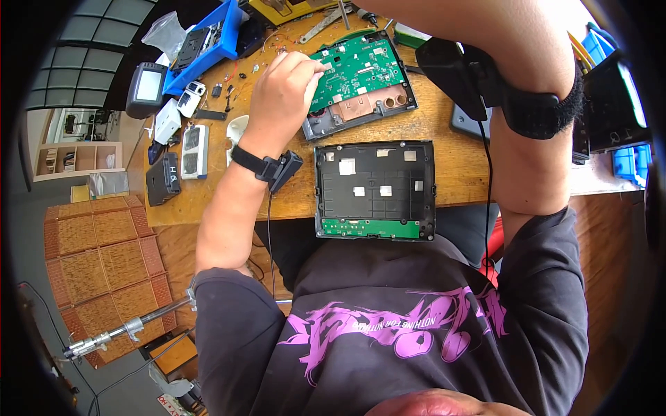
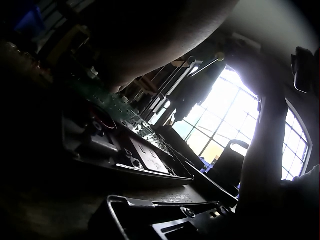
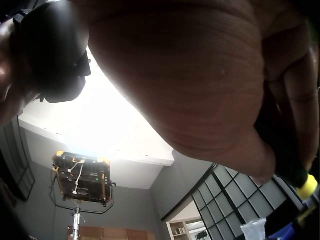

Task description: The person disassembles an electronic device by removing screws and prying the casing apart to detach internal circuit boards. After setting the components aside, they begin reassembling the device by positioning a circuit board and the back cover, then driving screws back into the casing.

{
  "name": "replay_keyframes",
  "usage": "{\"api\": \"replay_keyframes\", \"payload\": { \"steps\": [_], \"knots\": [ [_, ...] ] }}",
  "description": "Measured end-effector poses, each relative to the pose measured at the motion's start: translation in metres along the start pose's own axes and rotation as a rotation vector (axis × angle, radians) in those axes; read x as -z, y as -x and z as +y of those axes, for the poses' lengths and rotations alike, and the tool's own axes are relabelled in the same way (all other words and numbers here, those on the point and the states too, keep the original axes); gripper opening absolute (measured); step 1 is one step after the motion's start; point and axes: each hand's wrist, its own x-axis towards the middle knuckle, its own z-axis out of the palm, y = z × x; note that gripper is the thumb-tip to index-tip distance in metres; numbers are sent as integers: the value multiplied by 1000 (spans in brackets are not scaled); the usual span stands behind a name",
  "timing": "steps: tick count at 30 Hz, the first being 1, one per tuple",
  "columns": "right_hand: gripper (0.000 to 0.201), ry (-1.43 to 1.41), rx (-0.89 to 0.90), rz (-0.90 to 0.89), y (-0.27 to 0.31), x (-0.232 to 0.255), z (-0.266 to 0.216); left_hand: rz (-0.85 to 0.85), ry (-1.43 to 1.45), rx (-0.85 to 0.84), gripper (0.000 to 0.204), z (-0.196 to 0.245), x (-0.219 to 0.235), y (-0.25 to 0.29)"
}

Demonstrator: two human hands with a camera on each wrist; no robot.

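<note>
In the head view my left hand (image 1: 283,93) has bent fingers, with the fingertips over the left part of a green circuit board (image 1: 364,62). What they pinch, if anything, cannot be told. This board lies in a black housing half (image 1: 326,126) with a copper-coloured plate at its near side. My right arm reaches up across the right side; its hand is beyond the head view. In the right wrist view my right hand (image 3: 295,85) curls round a dark handle with a yellow end (image 3: 306,187), like a screwdriver. The left wrist view shows a thin shaft (image 2: 202,66) below that raised hand.
A second black housing half (image 1: 374,182) with a green strip board sits at the table's near edge. Left on the table (image 1: 229,177) are a blue bin (image 1: 229,31), small devices and loose parts. Cables trail from both wrist cameras. Metal tools lie at the back.
</note>
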Motion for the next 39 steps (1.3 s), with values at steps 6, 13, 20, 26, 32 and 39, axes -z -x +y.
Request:
{"api": "replay_keyframes", "payload": {
  "steps": [6,13,20,26,32,39],
  "knots": [
    [31,-92,181,117,10,-4,14,-9,13,65,9,6,0,0],
    [31,-29,86,59,9,3,5,-31,72,122,7,6,0,0],
    [31,-141,142,46,2,-5,13,55,102,220,18,5,11,1],
    [27,-363,86,-162,-16,-37,14,225,283,312,22,-9,-4,9],
    [29,-373,198,-111,-23,-83,18,264,307,329,19,-22,-15,28],
    [27,-338,-20,-330,-30,-101,1,306,356,300,21,-18,-30,34]
  ]
}}
